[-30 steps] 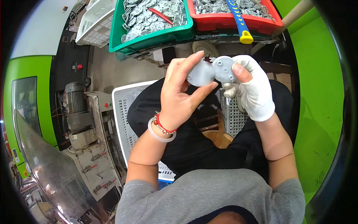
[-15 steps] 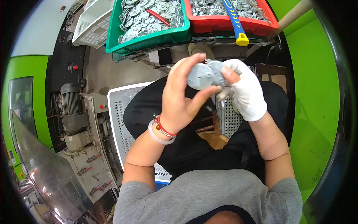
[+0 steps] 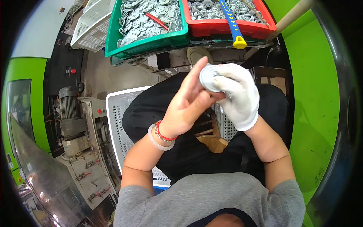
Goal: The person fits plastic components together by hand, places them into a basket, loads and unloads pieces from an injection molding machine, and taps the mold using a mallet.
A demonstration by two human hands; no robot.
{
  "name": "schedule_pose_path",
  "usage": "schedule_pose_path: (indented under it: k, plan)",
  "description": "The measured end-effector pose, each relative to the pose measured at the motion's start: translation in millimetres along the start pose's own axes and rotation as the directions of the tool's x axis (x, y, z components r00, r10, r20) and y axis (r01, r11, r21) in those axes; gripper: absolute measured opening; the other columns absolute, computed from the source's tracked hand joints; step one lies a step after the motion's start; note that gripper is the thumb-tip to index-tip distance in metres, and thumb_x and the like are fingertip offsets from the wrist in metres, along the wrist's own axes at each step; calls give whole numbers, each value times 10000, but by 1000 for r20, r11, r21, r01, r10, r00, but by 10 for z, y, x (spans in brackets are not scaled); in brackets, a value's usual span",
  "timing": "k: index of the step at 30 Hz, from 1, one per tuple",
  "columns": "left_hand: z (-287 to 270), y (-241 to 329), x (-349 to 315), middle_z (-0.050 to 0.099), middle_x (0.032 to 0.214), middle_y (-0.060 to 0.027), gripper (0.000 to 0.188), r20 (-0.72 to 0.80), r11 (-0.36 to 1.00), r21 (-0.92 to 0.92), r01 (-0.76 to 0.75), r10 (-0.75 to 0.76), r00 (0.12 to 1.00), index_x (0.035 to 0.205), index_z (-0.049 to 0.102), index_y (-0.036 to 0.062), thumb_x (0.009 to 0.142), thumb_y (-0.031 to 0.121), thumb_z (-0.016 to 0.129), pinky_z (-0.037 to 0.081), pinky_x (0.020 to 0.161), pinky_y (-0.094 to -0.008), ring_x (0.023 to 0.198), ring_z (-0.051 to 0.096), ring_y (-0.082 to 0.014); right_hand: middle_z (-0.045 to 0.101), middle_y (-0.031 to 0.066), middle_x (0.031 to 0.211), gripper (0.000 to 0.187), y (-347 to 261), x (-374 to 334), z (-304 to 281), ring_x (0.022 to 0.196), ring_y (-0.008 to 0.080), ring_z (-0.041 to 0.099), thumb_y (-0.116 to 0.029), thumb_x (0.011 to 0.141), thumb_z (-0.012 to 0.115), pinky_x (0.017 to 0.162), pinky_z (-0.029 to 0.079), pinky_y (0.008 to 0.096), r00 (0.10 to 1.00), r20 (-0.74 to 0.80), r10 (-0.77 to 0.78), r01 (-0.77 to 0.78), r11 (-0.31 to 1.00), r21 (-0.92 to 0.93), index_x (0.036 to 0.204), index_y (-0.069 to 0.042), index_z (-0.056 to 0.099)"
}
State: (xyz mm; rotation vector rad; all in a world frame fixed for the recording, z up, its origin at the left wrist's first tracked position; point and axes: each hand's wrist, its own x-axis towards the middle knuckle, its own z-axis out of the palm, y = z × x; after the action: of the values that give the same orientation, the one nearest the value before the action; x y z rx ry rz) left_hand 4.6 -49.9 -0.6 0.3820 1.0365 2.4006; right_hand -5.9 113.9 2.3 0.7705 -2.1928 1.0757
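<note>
A round grey disc (image 3: 208,78) with raised concentric rings is between my two hands, above my lap. My right hand (image 3: 239,90), in a white glove, closes on the disc's right side with its fingers over the face. My bare left hand (image 3: 191,102) cradles the left and lower edge; its index finger points up and its thumb bends in below the disc. The other left fingers are partly hidden. Whether a second disc lies behind this one cannot be seen.
Ahead stand a green bin (image 3: 151,41) of grey discs with a red tool (image 3: 156,21) on them, and a red bin (image 3: 230,28) of small grey parts with a blue-and-yellow handle (image 3: 233,26) across its rim. A white basket (image 3: 116,125) is left of my legs.
The two discs seen overlapping have turned; one ringed face shows now. My gloved fingers have moved over the disc, and my left grip has loosened. Both hands have shifted slightly.
</note>
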Motion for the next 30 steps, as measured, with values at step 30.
schedule_pose_path:
  k: [30]
  plan:
    - [-439,262,-245,592,994,-147,271,-295,992,52,-113,124,947,1125,472,0,891,117,543,544,788,-374,815,624,-238,578,91,1153,312,254,-84,329,1020,174,562,-222,947,480,909,422,274,791,158,592,-607,722,333,1118,16,584]
